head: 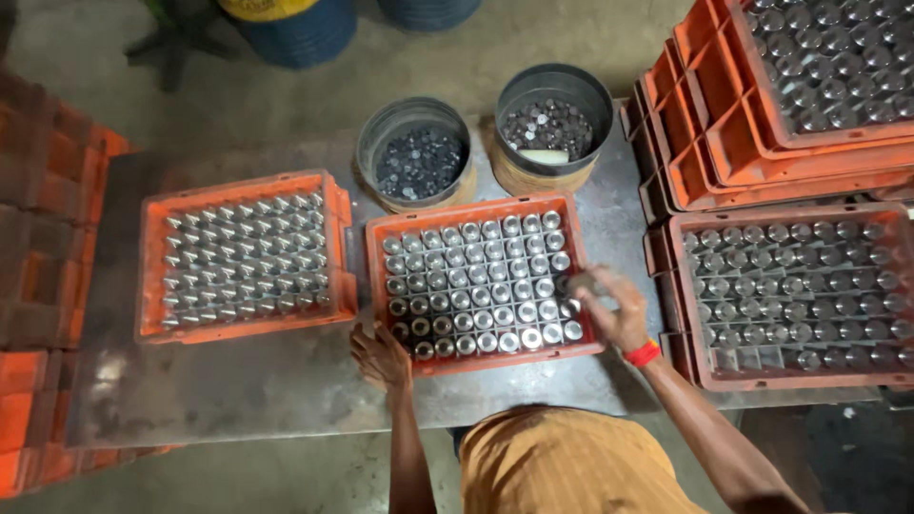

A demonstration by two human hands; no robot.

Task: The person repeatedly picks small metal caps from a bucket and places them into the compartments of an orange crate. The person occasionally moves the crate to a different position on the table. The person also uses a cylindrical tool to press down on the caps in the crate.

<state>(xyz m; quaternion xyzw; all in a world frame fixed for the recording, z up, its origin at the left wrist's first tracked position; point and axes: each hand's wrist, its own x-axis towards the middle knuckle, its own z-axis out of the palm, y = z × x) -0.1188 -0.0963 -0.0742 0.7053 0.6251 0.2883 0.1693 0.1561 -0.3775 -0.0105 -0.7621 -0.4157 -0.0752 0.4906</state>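
An orange crate (411, 228) in the middle of the metal table holds rows of upright shiny metal cylinders (481, 281). My left hand (381, 357) rests with spread fingers at the crate's near left corner, touching its rim. My right hand (609, 306), with a red band at the wrist, hovers over the crate's right edge, fingers pinched together around the cylinders there; it is blurred, so I cannot see whether a cylinder is held.
A second orange crate (150, 271) of pointed metal parts lies to the left. Two round buckets (415, 157) (554, 114) of small metal pieces stand behind. More filled orange crates (795, 295) are stacked at right. Red crates (38, 190) are piled at left.
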